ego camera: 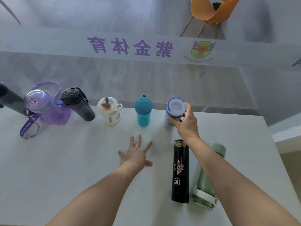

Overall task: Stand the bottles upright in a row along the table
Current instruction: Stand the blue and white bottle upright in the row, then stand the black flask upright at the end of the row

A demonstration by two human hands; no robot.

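Note:
Along the far edge of the white table (73,160) stand several bottles upright: a dark one at the far left (9,100), a purple one (44,106) with a strap, a dark grey one (78,103), a small white one (110,111) and a teal one (143,111). At the row's right end my right hand (185,123) grips an upright white bottle with a blue-rimmed cap (175,108). My left hand (138,154) rests flat on the table, fingers spread, holding nothing. A black bottle (180,172) and a green bottle (206,181) lie on their sides under my right forearm.
A glass partition with purple lettering (130,46) runs just behind the table's far edge. An orange chair (211,12) stands beyond it. The table's right edge (275,149) is close to the lying bottles.

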